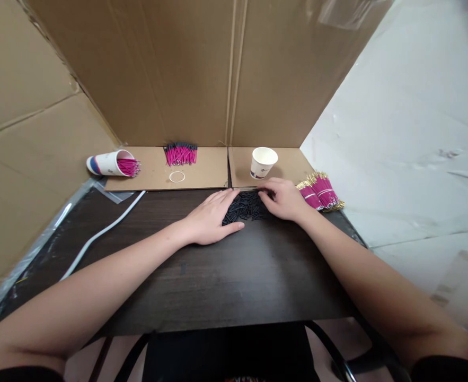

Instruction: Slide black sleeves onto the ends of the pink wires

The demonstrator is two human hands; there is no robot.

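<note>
A pile of small black tube pieces (246, 207) lies on the dark table between my two hands. My left hand (212, 217) rests flat along the left side of the pile, fingers stretched forward and thumb spread toward me. At the pile's right side, my right hand (282, 199) curves inward, its bent fingers and thumb apart and touching the pieces. No piece shows lifted in either hand. Just behind the pile stands a white paper cup (263, 162). Beside my right hand are bundles of magenta wires (321, 192) with gold-coloured ends, tied with white bands.
A tipped paper cup (105, 163) holding magenta wires (129, 166) lies at the left. Magenta wires with black ends (180, 154) sit on the cardboard strip (210, 172), near a pale rubber band (177, 176). A white cable (102, 233) crosses the table's left side. Cardboard walls (170, 69) rise behind.
</note>
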